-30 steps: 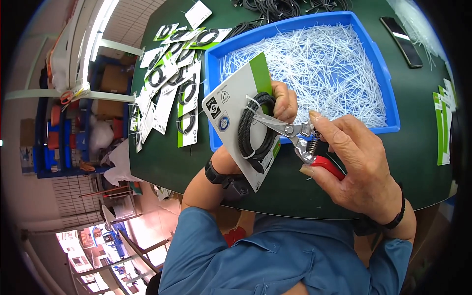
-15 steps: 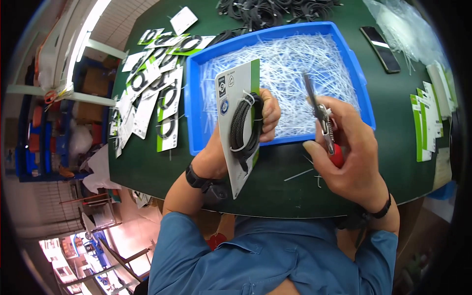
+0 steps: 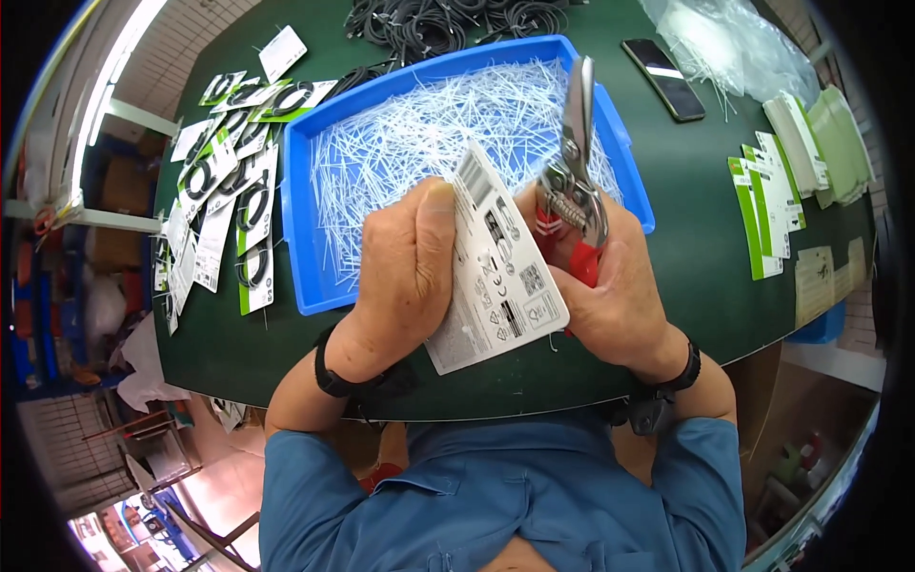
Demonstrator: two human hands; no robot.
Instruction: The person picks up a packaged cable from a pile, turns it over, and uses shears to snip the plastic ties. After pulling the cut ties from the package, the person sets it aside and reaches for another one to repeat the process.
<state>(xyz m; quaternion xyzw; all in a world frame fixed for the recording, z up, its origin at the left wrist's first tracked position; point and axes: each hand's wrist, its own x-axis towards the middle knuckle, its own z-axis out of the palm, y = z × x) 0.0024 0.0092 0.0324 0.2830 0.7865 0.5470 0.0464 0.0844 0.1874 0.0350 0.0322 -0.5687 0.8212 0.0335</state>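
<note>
At the left of the surface (image 3: 686, 329) lie many cabled cards (image 3: 219, 162), in a loose overlapping heap; these look finished. Next comes the blue tray (image 3: 296, 219), which contains many thin white strips (image 3: 410, 124). Beyond its far edge is a heap of black cables (image 3: 410, 29) without cards, which seem still to be done.

In front of the tray, the left hand (image 3: 405, 262) has its fingers closed on the left edge of the card (image 3: 500, 276). This card is tilted, and its printed side is in view. The right hand (image 3: 615, 291), just beside it, has its fingers wrapped around the red-handled cutter (image 3: 575, 157), which points away from the person. Farther right are the phone (image 3: 662, 78), a clear bag (image 3: 729, 52) and bare cards (image 3: 758, 214), probably also left to do.

The other side of the card is hidden, so I cannot tell whether it bears a cable. The left fingertips are mostly hidden, and some right fingers are covered too. The cable heap is cut off above.
</note>
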